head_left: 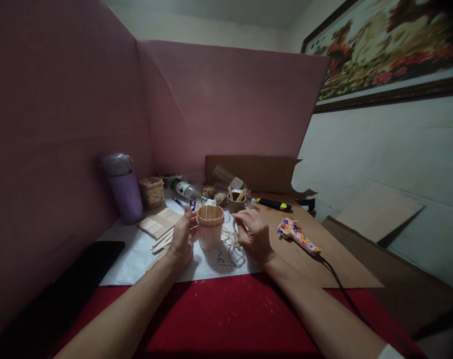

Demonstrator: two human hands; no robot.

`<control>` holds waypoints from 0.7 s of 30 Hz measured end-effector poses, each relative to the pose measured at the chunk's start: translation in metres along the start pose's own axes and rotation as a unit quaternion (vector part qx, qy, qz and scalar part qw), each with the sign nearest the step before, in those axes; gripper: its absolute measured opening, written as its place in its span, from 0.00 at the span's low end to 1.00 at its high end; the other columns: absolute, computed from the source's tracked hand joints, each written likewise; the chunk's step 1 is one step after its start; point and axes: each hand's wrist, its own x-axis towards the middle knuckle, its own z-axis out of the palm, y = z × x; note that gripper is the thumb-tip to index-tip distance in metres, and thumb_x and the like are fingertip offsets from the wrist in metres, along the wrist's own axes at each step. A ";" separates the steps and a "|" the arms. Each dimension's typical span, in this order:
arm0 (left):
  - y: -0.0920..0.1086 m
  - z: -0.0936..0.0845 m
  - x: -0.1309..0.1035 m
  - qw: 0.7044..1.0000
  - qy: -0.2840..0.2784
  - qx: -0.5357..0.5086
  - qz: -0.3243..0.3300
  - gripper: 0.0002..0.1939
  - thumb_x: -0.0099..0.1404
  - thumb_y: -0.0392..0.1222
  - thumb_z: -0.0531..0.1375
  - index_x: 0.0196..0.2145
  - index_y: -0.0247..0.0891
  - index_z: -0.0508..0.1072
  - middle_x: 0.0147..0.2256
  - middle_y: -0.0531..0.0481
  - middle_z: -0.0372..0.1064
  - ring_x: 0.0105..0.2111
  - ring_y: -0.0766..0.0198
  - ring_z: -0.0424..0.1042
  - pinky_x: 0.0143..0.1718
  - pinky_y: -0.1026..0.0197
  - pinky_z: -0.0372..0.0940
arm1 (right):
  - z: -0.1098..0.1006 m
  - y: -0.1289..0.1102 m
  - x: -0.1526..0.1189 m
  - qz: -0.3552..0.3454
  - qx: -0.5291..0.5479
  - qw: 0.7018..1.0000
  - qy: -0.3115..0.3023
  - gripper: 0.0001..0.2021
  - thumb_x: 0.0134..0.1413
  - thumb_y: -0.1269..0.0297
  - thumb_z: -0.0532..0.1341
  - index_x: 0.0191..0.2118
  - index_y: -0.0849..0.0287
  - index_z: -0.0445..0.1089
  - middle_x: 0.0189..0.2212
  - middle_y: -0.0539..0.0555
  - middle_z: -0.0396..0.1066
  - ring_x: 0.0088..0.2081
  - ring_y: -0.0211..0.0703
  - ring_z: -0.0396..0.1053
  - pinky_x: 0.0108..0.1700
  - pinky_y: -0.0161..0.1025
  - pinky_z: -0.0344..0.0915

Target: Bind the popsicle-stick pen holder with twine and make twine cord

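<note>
- cup [210, 237]: smooth, matt-looking wall, roughly braided along the rim;
- twine [233, 244]: rough, fibrous;
- flat sticks [161, 223]: bare, matt wood;
- bottle [191, 191]: clear, glossy plastic;
- tumbler [126, 197]: smooth, plastic-looking;
- white sheet [129, 259]: smooth, paper-like;
- brown board [342, 264]: matt cardboard;
- red covering [211, 314]: matt, velvety-looking cloth, flecked

Bare forearms [127, 311] slant inward, left hand [183, 235] upright with thumb [188, 213] raised, right hand [255, 235] knuckles-up with fingers [244, 217] bent.

A red-covered table [219, 319] spans the lower centre; white paper [204, 267] lies across the middle; brown cardboard [308, 265] lies right of centre.
</note>
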 end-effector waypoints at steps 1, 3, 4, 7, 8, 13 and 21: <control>0.000 0.000 0.001 1.000 0.003 -0.002 0.000 0.31 0.48 0.68 0.59 0.34 0.35 0.72 0.31 0.45 0.73 0.33 0.59 0.70 0.34 0.60 0.60 | 0.000 -0.001 0.000 0.000 -0.002 1.000 -0.002 0.10 0.56 0.73 0.54 0.38 0.58 0.71 0.35 0.56 0.70 0.39 0.47 0.66 0.41 0.43 0.64; -0.001 0.000 0.002 1.000 0.010 -0.005 0.001 0.30 0.49 0.67 0.59 0.33 0.36 0.72 0.30 0.46 0.72 0.32 0.60 0.70 0.34 0.60 0.60 | 0.000 -0.001 0.000 -0.001 -0.004 1.000 -0.006 0.10 0.56 0.73 0.54 0.38 0.58 0.71 0.35 0.57 0.70 0.39 0.47 0.66 0.41 0.43 0.64; -0.001 0.000 0.003 1.000 0.015 -0.007 0.003 0.29 0.49 0.67 0.59 0.33 0.35 0.72 0.30 0.46 0.72 0.31 0.61 0.70 0.34 0.61 0.60 | 0.001 -0.001 0.000 -0.001 -0.004 1.000 -0.007 0.10 0.55 0.73 0.54 0.39 0.58 0.71 0.35 0.57 0.70 0.39 0.47 0.66 0.41 0.43 0.64; -0.001 -0.001 0.004 0.999 0.028 -0.016 0.011 0.28 0.50 0.65 0.60 0.32 0.35 0.72 0.29 0.48 0.72 0.30 0.63 0.70 0.35 0.62 0.61 | 0.002 0.000 -0.001 0.002 -0.003 1.000 -0.004 0.10 0.55 0.74 0.54 0.39 0.58 0.71 0.34 0.56 0.70 0.39 0.47 0.65 0.41 0.44 0.64; -0.001 -0.002 0.004 0.999 0.028 -0.017 0.013 0.27 0.50 0.65 0.60 0.32 0.35 0.73 0.30 0.47 0.72 0.31 0.63 0.70 0.35 0.62 0.61 | 0.003 0.001 -0.001 0.003 -0.003 1.000 -0.002 0.10 0.55 0.73 0.54 0.38 0.58 0.71 0.34 0.56 0.70 0.39 0.47 0.65 0.41 0.44 0.64; 0.002 0.000 0.000 0.999 -0.032 -0.016 -0.004 0.27 0.55 0.63 0.57 0.36 0.35 0.74 0.36 0.43 0.75 0.38 0.57 0.73 0.38 0.59 0.64 | 0.004 0.003 -0.001 0.004 -0.002 1.000 0.004 0.10 0.55 0.73 0.54 0.38 0.57 0.71 0.34 0.56 0.70 0.38 0.47 0.65 0.41 0.44 0.64; 0.003 0.013 -0.009 0.981 -0.170 -0.080 -0.045 0.31 0.58 0.63 0.54 0.44 0.32 0.73 0.42 0.38 0.74 0.45 0.48 0.71 0.44 0.51 0.66 | 0.004 0.002 -0.001 0.011 0.010 1.000 -0.006 0.10 0.55 0.74 0.54 0.38 0.58 0.71 0.34 0.56 0.70 0.39 0.47 0.66 0.41 0.43 0.64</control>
